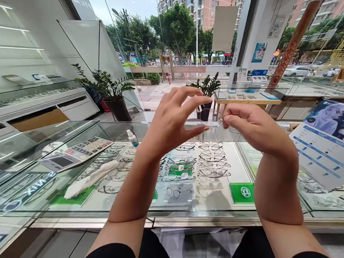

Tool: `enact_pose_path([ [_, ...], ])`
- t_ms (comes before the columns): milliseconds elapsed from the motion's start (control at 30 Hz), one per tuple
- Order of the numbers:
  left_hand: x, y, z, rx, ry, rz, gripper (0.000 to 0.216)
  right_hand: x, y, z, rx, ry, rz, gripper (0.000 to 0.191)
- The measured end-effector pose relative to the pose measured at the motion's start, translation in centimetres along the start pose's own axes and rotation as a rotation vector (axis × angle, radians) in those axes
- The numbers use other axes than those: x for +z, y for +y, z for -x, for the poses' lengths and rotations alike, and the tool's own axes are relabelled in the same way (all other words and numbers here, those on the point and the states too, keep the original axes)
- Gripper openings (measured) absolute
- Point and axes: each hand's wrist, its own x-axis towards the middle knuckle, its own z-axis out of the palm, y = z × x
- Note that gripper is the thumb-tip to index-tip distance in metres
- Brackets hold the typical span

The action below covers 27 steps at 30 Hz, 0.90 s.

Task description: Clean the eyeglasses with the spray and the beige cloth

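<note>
My right hand [242,121] pinches a thin-rimmed pair of eyeglasses [216,123] above the far side of the glass display case [209,213]. The glasses are so fine and clear that their full outline is hard to make out. To their left, my left hand [178,113] is raised with thumb and fingers spread apart, close to the lens but not visibly gripping it. Below both hands, several rows of eyeglasses [214,157] lie inside the case.
On the glass top rest a large calculator [77,152], a crumpled white cloth [91,179] and a small spray bottle [132,138]. A blue-and-white printed sign [323,146] stands at the right. Potted plants [117,106] and a display table [248,100] are beyond.
</note>
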Motion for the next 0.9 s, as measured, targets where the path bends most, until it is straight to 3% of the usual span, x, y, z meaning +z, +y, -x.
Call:
enact_pose_path([
  [300, -0.1, -0.2, 0.1, 0.034, -0.033, 0.023, 0.044, 0.0, -0.1, 0.1, 0.006, -0.024, -0.008, 0.031],
  [633, -0.1, 0.2, 0.0, -0.032, 0.006, 0.080, 0.039, 0.0, -0.3, 0.0, -0.041, 0.019, -0.023, 0.033],
  [833, -1.1, -0.4, -0.1, -0.054, 0.093, 0.126, 0.045, -0.4, 0.4, 0.1, -0.145, 0.223, -0.112, 0.015],
  [900, -1.5, -0.7, 0.0, -0.038, 0.130, 0.118, 0.051, -0.5, 0.8, 0.2, -0.192, 0.274, -0.111, 0.035],
])
